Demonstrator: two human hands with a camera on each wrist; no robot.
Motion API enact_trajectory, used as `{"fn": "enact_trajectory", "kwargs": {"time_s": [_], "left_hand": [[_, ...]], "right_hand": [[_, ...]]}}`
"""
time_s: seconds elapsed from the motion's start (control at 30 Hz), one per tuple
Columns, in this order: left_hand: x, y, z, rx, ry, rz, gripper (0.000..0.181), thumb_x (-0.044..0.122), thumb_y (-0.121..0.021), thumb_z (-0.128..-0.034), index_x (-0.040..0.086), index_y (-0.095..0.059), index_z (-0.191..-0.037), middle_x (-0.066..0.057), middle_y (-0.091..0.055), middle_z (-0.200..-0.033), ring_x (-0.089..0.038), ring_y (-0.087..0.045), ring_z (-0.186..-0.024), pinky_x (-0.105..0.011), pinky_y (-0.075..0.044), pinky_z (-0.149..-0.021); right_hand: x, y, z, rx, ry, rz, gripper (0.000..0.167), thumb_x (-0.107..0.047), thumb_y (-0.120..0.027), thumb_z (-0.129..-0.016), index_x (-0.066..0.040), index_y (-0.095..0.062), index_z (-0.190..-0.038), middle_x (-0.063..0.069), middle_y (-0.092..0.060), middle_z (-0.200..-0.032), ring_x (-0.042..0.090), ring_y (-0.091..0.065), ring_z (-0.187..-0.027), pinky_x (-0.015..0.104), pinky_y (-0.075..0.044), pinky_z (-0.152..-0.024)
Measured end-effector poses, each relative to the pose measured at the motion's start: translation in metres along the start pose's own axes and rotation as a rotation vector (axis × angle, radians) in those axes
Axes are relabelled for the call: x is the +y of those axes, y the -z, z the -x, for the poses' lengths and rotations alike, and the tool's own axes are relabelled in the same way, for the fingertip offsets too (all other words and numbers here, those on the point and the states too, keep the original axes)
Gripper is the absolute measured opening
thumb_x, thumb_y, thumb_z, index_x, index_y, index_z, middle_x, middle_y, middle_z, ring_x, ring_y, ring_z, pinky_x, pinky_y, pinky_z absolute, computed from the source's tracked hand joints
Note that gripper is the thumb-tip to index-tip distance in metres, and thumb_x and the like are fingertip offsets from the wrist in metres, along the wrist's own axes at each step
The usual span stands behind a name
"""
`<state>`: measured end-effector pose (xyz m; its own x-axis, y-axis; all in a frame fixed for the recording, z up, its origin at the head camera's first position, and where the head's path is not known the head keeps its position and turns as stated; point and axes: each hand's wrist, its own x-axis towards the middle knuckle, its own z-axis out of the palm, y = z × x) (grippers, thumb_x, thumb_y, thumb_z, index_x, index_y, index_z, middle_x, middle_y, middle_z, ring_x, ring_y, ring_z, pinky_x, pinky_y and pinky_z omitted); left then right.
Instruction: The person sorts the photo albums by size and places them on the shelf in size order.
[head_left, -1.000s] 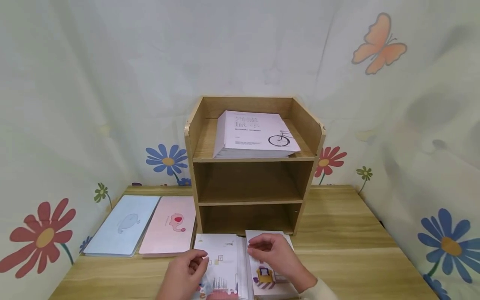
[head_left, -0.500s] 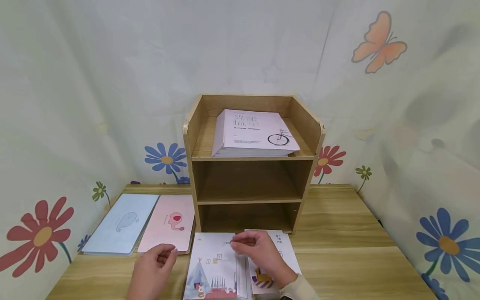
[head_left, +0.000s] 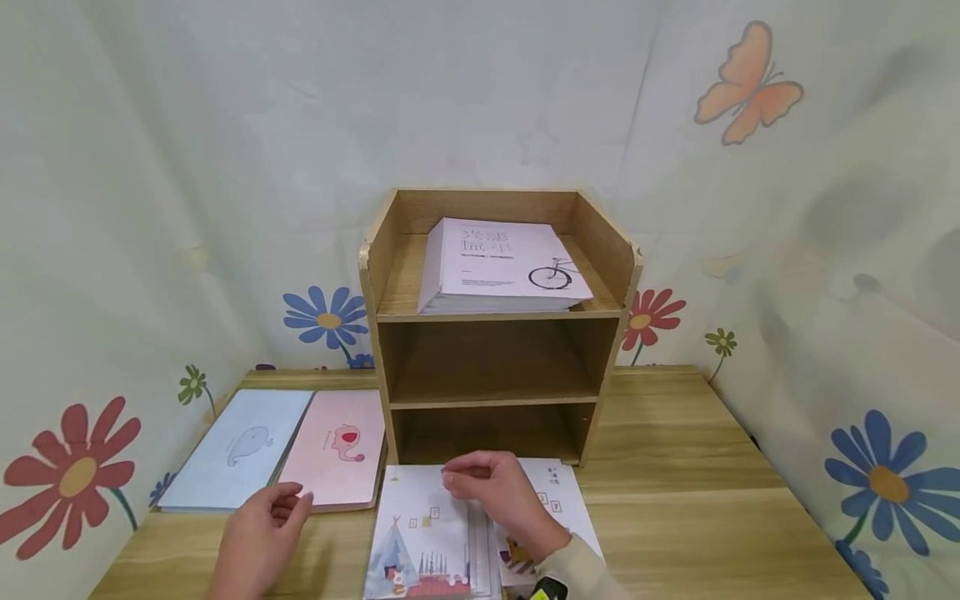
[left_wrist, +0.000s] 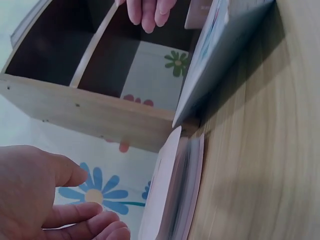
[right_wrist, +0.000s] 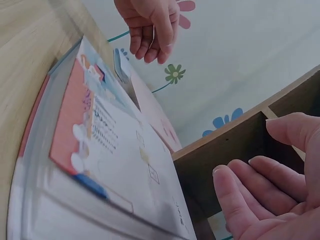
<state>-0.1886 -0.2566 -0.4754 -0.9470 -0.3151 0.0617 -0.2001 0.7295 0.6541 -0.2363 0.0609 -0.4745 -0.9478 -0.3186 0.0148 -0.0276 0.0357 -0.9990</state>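
Note:
Two white illustrated notebook piles lie side by side at the front of the table. The left pile's cover shows a blue tent (head_left: 420, 533); the right white notebook (head_left: 573, 512) is partly hidden by my right hand (head_left: 506, 496). That hand hovers above the piles with relaxed, bent fingers and holds nothing, as the right wrist view also shows. My left hand (head_left: 262, 529), loosely curled and bare of any object, is near the front of the pink elephant notebook (head_left: 345, 450). In the left wrist view, this pink notebook (left_wrist: 167, 185) is apart from the fingers.
A blue whale notebook (head_left: 236, 450) lies left of the pink one. Behind the white piles stands a wooden shelf (head_left: 495, 404) with two open compartments. On its top rests a thick stack of white books (head_left: 506, 262) with a bicycle cover. A flower-printed curtain surrounds the table (head_left: 675, 467).
My left hand has drawn away leftward from the tent notebook toward the pink one's front. The right hand has shifted left from the right pile, over the gap between the two.

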Motion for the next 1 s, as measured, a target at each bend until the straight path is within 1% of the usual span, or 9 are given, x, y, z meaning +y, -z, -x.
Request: {"fn": "enact_trajectory", "kwargs": {"time_s": [0.17,0.27,0.4,0.5,0.67,0.8,0.93,1.0], "left_hand": [[-0.006,0.004,-0.010,0.014,-0.005,-0.040,0.045,0.028,-0.068,-0.0977,-0.009,-0.063,-0.123,-0.021,-0.069,-0.104,-0.028,-0.063,-0.092,-0.043,-0.058,-0.080],[-0.009,0.006,-0.015,0.016,0.017,-0.062,0.047,0.027,-0.068,-0.0969,-0.011,-0.062,-0.123,-0.026,-0.067,-0.108,-0.031,-0.062,-0.094,-0.048,-0.058,-0.083],[-0.012,0.008,-0.022,-0.009,0.054,-0.089,0.052,0.028,-0.067,-0.0975,-0.014,-0.059,-0.126,-0.031,-0.064,-0.115,-0.036,-0.061,-0.098,-0.053,-0.056,-0.088],[-0.014,0.008,-0.026,-0.040,0.079,-0.110,0.057,0.030,-0.066,-0.0983,-0.016,-0.055,-0.129,-0.034,-0.060,-0.119,-0.040,-0.059,-0.101,-0.055,-0.055,-0.091],[-0.019,0.008,-0.030,-0.074,0.115,-0.131,0.061,0.032,-0.065,-0.0989,-0.018,-0.052,-0.132,-0.037,-0.058,-0.122,-0.044,-0.058,-0.105,-0.059,-0.052,-0.095],[-0.024,0.007,-0.031,-0.091,0.138,-0.130,0.063,0.034,-0.064,-0.0996,-0.019,-0.050,-0.132,-0.038,-0.059,-0.122,-0.045,-0.058,-0.105,-0.060,-0.052,-0.096],[-0.028,0.007,-0.031,-0.105,0.141,-0.133,0.063,0.035,-0.062,-0.1008,-0.018,-0.050,-0.133,-0.039,-0.058,-0.124,-0.047,-0.059,-0.108,-0.061,-0.051,-0.097],[-0.029,0.008,-0.031,-0.109,0.138,-0.137,0.063,0.035,-0.061,-0.1012,-0.018,-0.050,-0.133,-0.039,-0.059,-0.125,-0.049,-0.059,-0.110,-0.061,-0.051,-0.097]], "right_hand": [[-0.004,-0.007,-0.008,-0.004,-0.045,-0.038,0.033,-0.023,-0.078,-0.092,-0.001,-0.074,-0.117,0.018,-0.075,-0.118,0.020,-0.075,-0.100,0.035,-0.063,-0.087],[-0.006,-0.012,-0.013,-0.012,-0.063,-0.059,0.033,-0.024,-0.078,-0.092,-0.002,-0.074,-0.117,0.018,-0.074,-0.120,0.020,-0.075,-0.102,0.036,-0.063,-0.089],[-0.008,-0.018,-0.018,-0.021,-0.073,-0.091,0.035,-0.024,-0.078,-0.092,-0.002,-0.074,-0.118,0.019,-0.074,-0.121,0.022,-0.075,-0.104,0.035,-0.062,-0.091],[-0.010,-0.022,-0.021,-0.031,-0.095,-0.084,0.037,-0.027,-0.079,-0.091,-0.004,-0.074,-0.120,0.013,-0.075,-0.119,0.023,-0.074,-0.106,0.036,-0.062,-0.092],[-0.010,-0.031,-0.027,-0.046,-0.119,-0.056,0.042,-0.030,-0.078,-0.091,-0.003,-0.072,-0.123,0.006,-0.076,-0.116,0.029,-0.074,-0.105,0.035,-0.061,-0.093],[-0.010,-0.038,-0.030,-0.044,-0.127,-0.073,0.042,-0.027,-0.078,-0.091,0.000,-0.070,-0.123,0.008,-0.076,-0.114,0.026,-0.074,-0.103,0.034,-0.061,-0.092],[-0.010,-0.045,-0.035,-0.058,-0.138,-0.109,0.039,-0.024,-0.077,-0.092,0.001,-0.070,-0.122,0.009,-0.075,-0.116,0.027,-0.073,-0.107,0.037,-0.061,-0.095],[-0.011,-0.048,-0.037,-0.070,-0.148,-0.115,0.040,-0.025,-0.077,-0.093,0.001,-0.070,-0.122,0.009,-0.074,-0.116,0.027,-0.073,-0.109,0.038,-0.060,-0.096]]}}
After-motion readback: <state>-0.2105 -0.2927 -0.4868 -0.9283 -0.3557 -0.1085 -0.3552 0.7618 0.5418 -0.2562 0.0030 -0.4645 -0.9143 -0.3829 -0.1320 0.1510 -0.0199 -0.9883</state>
